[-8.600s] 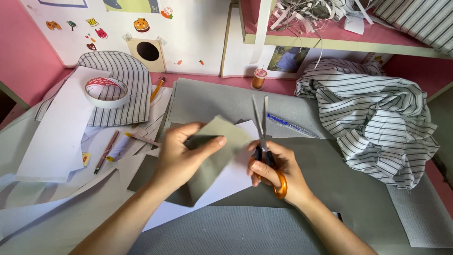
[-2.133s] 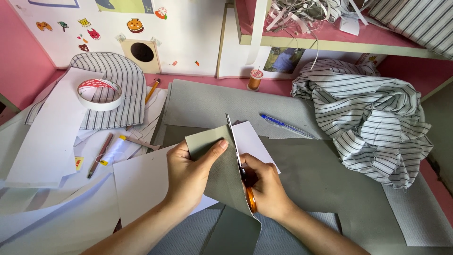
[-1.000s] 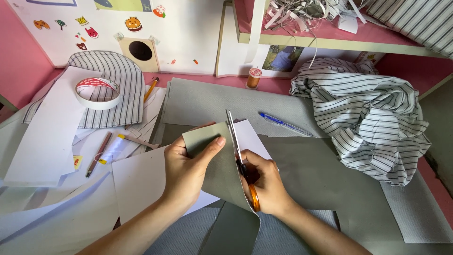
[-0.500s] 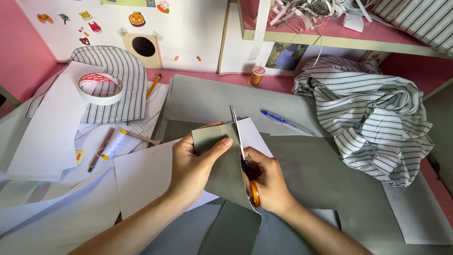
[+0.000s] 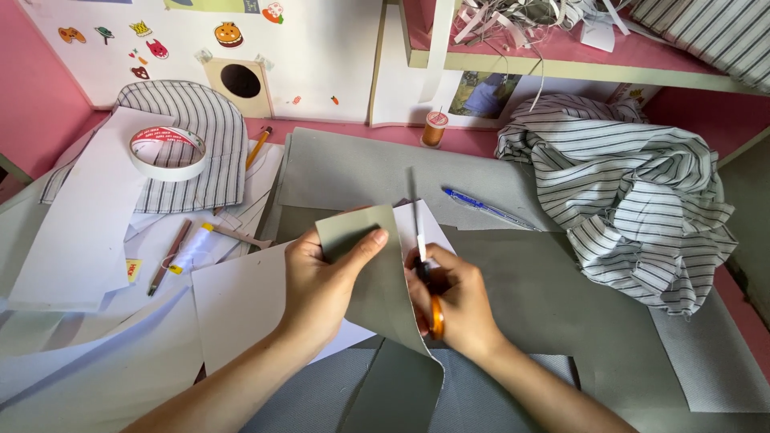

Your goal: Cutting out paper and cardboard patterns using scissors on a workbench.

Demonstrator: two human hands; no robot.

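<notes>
Scissors (image 5: pixel 425 273) in right hand (image 5: pixel 453 301), one grey sheet (image 5: pixel 385 289) in left hand (image 5: pixel 321 285), one blue pen (image 5: pixel 481 208)

A home sewing corner: striped fabric (image 5: pixel 642 200), thread spool (image 5: pixel 434 128), tape roll (image 5: pixel 168 152), stickered wall (image 5: pixel 321 48).

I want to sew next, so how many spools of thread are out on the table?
2: an orange-brown spool upright at the back by the wall, and a white spool lying left of the left hand. More may hide under fabric.
</notes>
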